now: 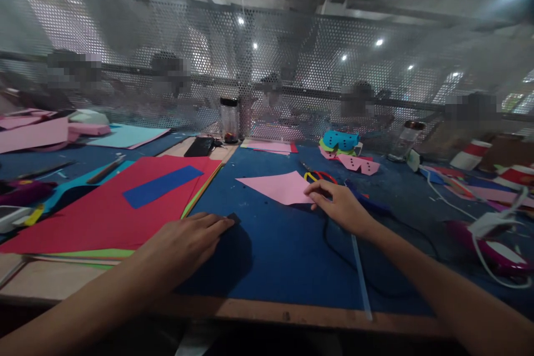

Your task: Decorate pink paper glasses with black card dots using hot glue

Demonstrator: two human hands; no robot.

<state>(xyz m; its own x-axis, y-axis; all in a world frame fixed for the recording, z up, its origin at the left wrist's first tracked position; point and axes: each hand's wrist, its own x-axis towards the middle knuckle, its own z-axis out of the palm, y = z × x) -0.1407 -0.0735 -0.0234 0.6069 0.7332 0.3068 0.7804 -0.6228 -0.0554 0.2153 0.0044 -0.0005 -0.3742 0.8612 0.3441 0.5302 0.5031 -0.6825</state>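
Note:
My right hand (336, 204) pinches the right edge of a pink paper piece (277, 186) between thumb and fingers, just above the blue mat (283, 256). The paper tapers to a point on its left. My left hand (186, 242) rests palm down at the mat's left side, fingers together, their tips on a small dark piece (235, 218) whose kind I cannot make out. Behind my right hand lie scissors with yellow and red handles (307, 177), partly hidden. Past my right wrist is a blue tool (373, 206), seemingly a glue gun, with a dark cord.
Red sheets (100, 200) with a blue strip (162, 186) are stacked at left. Paper masks (359, 164) and a jar (229, 119) stand at the back. A clear glue stick (362, 278) crosses the front. A purple glue gun (488, 247) lies at right, before a mesh screen (292, 55).

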